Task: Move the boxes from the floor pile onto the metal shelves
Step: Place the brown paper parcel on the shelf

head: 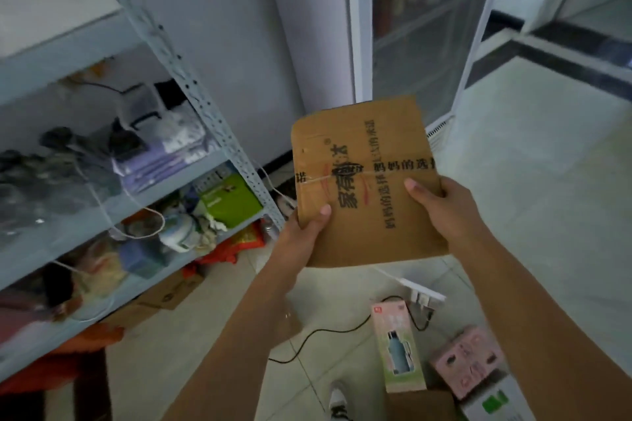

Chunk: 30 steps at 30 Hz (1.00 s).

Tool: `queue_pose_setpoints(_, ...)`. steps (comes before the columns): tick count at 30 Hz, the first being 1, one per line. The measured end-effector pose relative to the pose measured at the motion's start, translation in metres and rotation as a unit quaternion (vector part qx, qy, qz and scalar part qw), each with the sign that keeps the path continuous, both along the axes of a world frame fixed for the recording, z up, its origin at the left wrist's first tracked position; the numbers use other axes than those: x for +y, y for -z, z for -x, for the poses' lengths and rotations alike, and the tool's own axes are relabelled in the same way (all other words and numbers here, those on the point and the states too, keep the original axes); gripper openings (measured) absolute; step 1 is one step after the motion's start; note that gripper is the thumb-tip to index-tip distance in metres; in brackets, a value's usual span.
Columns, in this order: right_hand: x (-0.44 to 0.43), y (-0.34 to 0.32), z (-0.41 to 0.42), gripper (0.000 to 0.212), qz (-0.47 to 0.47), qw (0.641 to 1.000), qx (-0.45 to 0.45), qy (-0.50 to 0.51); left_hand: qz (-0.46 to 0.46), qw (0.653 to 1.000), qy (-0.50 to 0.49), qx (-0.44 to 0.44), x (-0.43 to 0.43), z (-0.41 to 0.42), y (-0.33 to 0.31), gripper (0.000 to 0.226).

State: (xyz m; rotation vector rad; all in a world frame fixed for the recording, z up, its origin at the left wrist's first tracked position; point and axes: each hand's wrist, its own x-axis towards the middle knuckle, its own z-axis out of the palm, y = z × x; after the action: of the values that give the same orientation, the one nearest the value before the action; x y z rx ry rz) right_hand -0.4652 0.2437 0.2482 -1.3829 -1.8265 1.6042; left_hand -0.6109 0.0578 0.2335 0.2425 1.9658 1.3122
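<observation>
A flat brown cardboard box (366, 181) printed with black Chinese characters and crossed by a strip of clear tape is held up in the air in front of the person, its broad face turned toward the camera and slightly tilted. The left hand (301, 236) grips its lower left edge, thumb pressed on the printed face and the other fingers hidden behind. The right hand (444, 212) grips the right edge the same way, thumb on top and fingers out of sight underneath. Just left of the box stands the pale grey metal shelving unit with perforated posts (191, 85), its tiers crowded with blurred items, among them a bright green box (232, 202) on a lower tier. Below the box, on the light tiled floor (547, 181), lie a tall pink and green carton picturing a bottle (396, 345), a squat pink box (468, 359), a white box with a green mark (496, 400) and a plain brown carton (420, 405), all close together. Near them are a white power strip (420, 290) and a black cable (325, 335). Behind stands a glass-door cooler (420, 27).
</observation>
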Motion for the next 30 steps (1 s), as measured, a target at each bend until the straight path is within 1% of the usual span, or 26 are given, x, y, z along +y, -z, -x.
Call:
queue_pose_setpoints(2,-0.011,-0.045,0.002,0.053,-0.009,1.000,0.017,-0.017,-0.005,0.999,-0.032,-0.002,-0.017,-0.007,-0.044,0.076)
queue_pose_setpoints(6,-0.033,-0.125,0.010,0.048,-0.047,0.995,0.055,-0.069,-0.047,0.996,-0.069,0.015,-0.055,-0.021,-0.119,0.074)
queue_pose_setpoints(9,-0.053,-0.176,0.019,0.046,-0.084,0.983,0.086,-0.137,-0.094,0.991,-0.096,0.024,-0.093,-0.025,-0.160,0.083)
queue_pose_setpoints(11,-0.070,-0.206,0.028,0.041,-0.121,0.971,0.101,-0.180,-0.108,0.988,-0.113,0.001,-0.121,-0.029,-0.181,0.093)
queue_pose_setpoints(13,-0.092,-0.233,0.040,0.039,-0.184,0.949,0.103,-0.234,-0.136,0.981,-0.133,-0.042,-0.149,-0.034,-0.194,0.102)
queue_pose_setpoints(15,-0.117,-0.253,0.055,0.051,-0.283,0.915,0.087,-0.274,-0.182,0.964,-0.172,-0.089,-0.174,-0.041,-0.201,0.102)
queue_pose_setpoints(16,-0.131,-0.262,0.063,0.059,-0.340,0.896,0.074,-0.276,-0.207,0.953,-0.193,-0.107,-0.185,-0.045,-0.203,0.101)
queue_pose_setpoints(18,-0.163,-0.274,0.079,0.062,-0.437,0.859,0.082,-0.255,-0.251,0.931,-0.238,-0.122,-0.206,-0.049,-0.205,0.100)
queue_pose_setpoints(19,-0.180,-0.277,0.086,0.062,-0.469,0.842,0.106,-0.243,-0.268,0.920,-0.257,-0.121,-0.215,-0.051,-0.209,0.097)
queue_pose_setpoints(20,-0.197,-0.277,0.093,0.065,-0.481,0.836,0.123,-0.235,-0.291,0.908,-0.276,-0.124,-0.223,-0.050,-0.214,0.093)
queue_pose_setpoints(21,-0.216,-0.277,0.097,0.071,-0.478,0.838,0.135,-0.228,-0.313,0.892,-0.298,-0.130,-0.232,-0.047,-0.220,0.088)
queue_pose_setpoints(22,-0.234,-0.274,0.101,0.078,-0.453,0.850,0.150,-0.225,-0.341,0.875,-0.316,-0.137,-0.240,-0.044,-0.228,0.085)
queue_pose_setpoints(23,-0.253,-0.272,0.105,0.085,-0.409,0.865,0.179,-0.229,-0.361,0.860,-0.333,-0.138,-0.248,-0.039,-0.236,0.085)
queue_pose_setpoints(25,-0.291,-0.272,0.108,0.089,-0.265,0.892,0.253,-0.265,-0.389,0.840,-0.356,-0.129,-0.267,-0.027,-0.248,0.085)
queue_pose_setpoints(26,-0.310,-0.272,0.111,0.088,-0.184,0.897,0.274,-0.293,-0.396,0.835,-0.363,-0.121,-0.277,-0.020,-0.252,0.085)
queue_pose_setpoints(27,-0.327,-0.269,0.114,0.087,-0.118,0.894,0.288,-0.322,-0.399,0.831,-0.370,-0.111,-0.287,-0.013,-0.255,0.086)
queue_pose_setpoints(28,-0.343,-0.266,0.119,0.087,-0.076,0.890,0.293,-0.342,-0.404,0.827,-0.377,-0.103,-0.297,-0.007,-0.257,0.086)
queue_pose_setpoints(30,-0.371,-0.262,0.134,0.086,-0.047,0.885,0.294,-0.357,-0.414,0.819,-0.389,-0.085,-0.318,0.008,-0.260,0.082)
